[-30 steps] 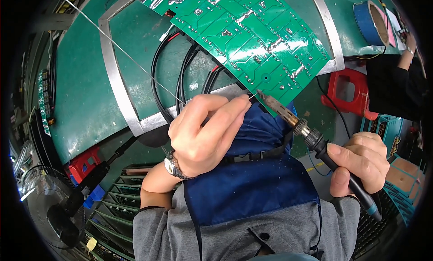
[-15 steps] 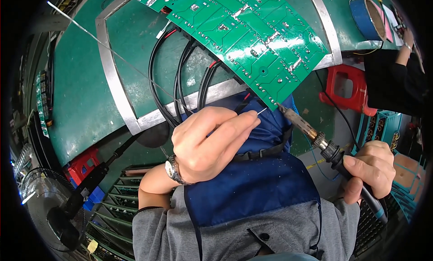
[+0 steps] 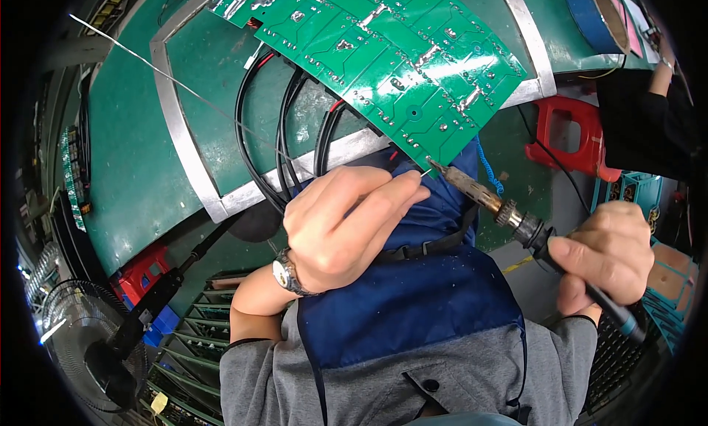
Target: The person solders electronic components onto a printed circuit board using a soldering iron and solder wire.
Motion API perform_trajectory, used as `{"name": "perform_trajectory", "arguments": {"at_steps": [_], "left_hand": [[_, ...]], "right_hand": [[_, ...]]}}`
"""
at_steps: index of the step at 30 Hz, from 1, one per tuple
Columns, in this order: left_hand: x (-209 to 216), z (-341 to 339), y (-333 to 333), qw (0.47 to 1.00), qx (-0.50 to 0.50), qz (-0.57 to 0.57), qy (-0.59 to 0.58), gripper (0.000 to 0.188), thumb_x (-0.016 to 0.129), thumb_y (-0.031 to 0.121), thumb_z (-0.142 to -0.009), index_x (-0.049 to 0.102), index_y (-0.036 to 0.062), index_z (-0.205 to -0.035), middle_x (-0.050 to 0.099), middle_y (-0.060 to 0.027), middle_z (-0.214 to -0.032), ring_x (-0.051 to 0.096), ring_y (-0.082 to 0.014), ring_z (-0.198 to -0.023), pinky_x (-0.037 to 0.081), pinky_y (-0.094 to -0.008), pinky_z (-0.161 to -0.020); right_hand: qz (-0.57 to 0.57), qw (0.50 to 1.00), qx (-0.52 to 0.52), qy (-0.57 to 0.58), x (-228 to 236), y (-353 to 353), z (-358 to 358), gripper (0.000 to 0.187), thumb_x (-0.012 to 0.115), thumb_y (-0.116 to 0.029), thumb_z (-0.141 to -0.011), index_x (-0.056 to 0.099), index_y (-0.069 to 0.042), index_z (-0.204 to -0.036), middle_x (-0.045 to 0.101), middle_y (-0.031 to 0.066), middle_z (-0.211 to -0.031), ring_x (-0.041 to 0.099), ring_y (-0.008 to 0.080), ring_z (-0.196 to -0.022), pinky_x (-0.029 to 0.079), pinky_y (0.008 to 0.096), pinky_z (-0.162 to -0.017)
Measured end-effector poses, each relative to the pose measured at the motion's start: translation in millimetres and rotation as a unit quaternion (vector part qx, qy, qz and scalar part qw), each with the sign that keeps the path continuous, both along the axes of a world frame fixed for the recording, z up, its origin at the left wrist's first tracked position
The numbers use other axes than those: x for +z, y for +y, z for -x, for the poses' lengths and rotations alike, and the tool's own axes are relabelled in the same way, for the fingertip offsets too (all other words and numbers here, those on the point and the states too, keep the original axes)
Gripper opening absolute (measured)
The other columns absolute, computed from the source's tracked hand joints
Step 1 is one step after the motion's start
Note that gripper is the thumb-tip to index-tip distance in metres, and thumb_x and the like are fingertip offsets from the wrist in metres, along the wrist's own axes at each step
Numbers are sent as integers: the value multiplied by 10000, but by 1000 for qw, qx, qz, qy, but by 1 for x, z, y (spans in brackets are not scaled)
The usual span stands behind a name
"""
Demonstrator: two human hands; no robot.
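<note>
A large green circuit board (image 3: 398, 79), solder side up, reaches over the near edge of the green bench, its near corner pointing at me. My left hand (image 3: 354, 223) pinches a thin solder wire (image 3: 184, 85) between thumb and fingers. The wire's short end points at that corner, while its long tail runs off to the upper left. My right hand (image 3: 605, 260) is wrapped round the handle of a soldering iron (image 3: 523, 227). The iron's tip is at the board's near corner, close to the wire end. Black cables (image 3: 284, 142) come out from under the board.
The bench (image 3: 122, 183) has metal edging strips. A blue tape roll (image 3: 596, 21) stands at the far right, near another person's arm (image 3: 661, 76). A red stool (image 3: 568, 135) is below it. On the left are a black fan (image 3: 96, 345) and a green rack (image 3: 199, 345).
The board has shifted slightly left and away in the picture. The iron's tip has moved left and a little up with it, and the visible wire end is shorter.
</note>
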State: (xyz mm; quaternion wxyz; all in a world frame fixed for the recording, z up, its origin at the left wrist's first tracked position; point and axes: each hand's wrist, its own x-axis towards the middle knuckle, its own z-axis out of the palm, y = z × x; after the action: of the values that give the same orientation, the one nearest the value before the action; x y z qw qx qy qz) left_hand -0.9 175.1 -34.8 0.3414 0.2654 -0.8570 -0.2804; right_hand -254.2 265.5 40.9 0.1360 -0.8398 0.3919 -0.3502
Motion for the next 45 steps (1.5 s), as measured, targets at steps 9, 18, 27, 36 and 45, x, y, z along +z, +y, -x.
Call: {"name": "perform_trajectory", "arguments": {"at_steps": [9,18,27,36,45], "left_hand": [[6,-11,0,998,43,-36,-3,275,828,18,-639,703,25,-884,611,-66,-746,590,-168,-663,467,-265,-564],[8,-11,-9,999,20,-26,25,267,824,40,-650,704,34,-888,594,-52,-724,562,-147,-553,433,-266,-458],[15,-35,-22,990,132,-51,-28,230,810,36,-677,718,51,-887,602,-54,-748,583,-156,-596,463,-264,-506],[15,-46,-51,981,184,-50,-31,211,794,2,-697,710,35,-887,606,-54,-767,565,-120,-575,449,-239,-481],[7,-46,-64,981,186,-54,-21,196,780,-22,-713,701,10,-890,599,-58,-797,573,-91,-578,467,-214,-476]], "right_hand": [[-2,997,-56,-59,-3,10,22,307,609,-271,-888,656,32,-884,533,9,-536,449,103,-389,298,230,-355],[87,814,-569,-78,-16,3,44,174,603,-14,-882,679,22,-1034,663,53,-789,568,45,-680,426,150,-584],[93,795,-599,-22,-59,-35,116,209,590,-143,-940,674,-18,-1085,647,16,-826,559,49,-716,461,193,-649],[59,759,-640,-103,-60,-42,133,260,573,-215,-952,671,-33,-1110,665,23,-858,550,45,-711,438,184,-660],[82,756,-639,-117,-62,-45,97,287,534,-206,-965,657,15,-1100,681,84,-847,565,59,-661,441,195,-620]]}}
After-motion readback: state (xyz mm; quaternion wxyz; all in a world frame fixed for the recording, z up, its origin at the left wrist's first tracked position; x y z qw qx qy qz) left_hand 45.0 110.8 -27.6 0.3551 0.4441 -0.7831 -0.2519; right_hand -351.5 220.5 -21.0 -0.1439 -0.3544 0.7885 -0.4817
